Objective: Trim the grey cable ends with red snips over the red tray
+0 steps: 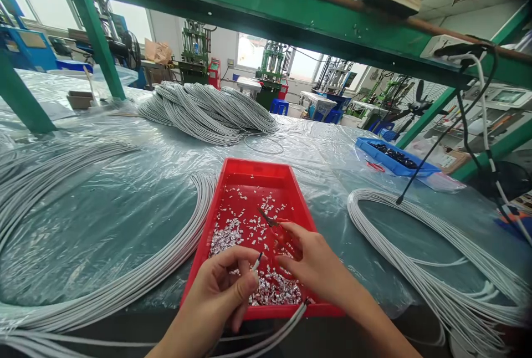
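Observation:
My left hand (226, 286) pinches the end of a white cable (256, 265) between thumb and fingers, over the near part of a red tray (239, 168). A short dark-blue inner wire sticks out of the cable's tip. My right hand (313, 261) is wrapped round small red-handled pliers (268, 218), their dark jaws pointing away to the left over the tray. The jaws are apart from the cable. Silvery foil scraps (226, 236) lie scattered and heaped on the tray's floor. More cable ends (305, 303) rest at the tray's near rim.
Coiled grey-white cables lie to the left (166, 261) and right (415, 241), with a large cable pile (208, 111) behind. A blue tray (399, 167) of black parts and red scissors (375, 166) stand back right. A green shelf beam (266, 6) crosses overhead; cords (482, 92) hang at right.

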A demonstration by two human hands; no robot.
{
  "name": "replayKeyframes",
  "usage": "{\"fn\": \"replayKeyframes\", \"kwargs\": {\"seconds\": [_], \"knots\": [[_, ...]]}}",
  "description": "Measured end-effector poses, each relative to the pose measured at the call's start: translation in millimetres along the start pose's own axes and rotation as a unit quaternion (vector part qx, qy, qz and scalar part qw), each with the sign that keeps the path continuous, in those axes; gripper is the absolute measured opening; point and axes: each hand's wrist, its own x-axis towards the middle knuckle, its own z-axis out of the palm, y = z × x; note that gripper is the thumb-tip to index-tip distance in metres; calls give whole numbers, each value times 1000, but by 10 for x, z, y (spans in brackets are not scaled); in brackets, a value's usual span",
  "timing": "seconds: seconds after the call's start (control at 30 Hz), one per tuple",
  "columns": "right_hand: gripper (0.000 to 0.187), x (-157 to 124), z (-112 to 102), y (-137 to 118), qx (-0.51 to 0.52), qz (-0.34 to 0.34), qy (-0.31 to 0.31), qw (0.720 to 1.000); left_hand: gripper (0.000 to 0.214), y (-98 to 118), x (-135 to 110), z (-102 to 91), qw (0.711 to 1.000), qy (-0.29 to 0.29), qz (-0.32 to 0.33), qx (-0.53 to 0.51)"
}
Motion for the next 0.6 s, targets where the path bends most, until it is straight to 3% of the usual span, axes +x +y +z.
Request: {"fn": "replayKeyframes", "kwargs": {"seconds": [0.07,0.2,0.33,0.6], "knots": [[38,-22,-2,5,0,5,-27,1000,27,-33,8,-9,1000,24,14,-3],[32,-154,-156,-131,11,16,-99,995,33,-55,21,-25,999,39,18,16],[56,-303,-323,-290,-35,109,-195,974,33,-35,37,-23,999,44,7,26],[60,-407,-293,-279,-76,143,-220,962,21,-104,83,-93,1000,4,13,16]]}}
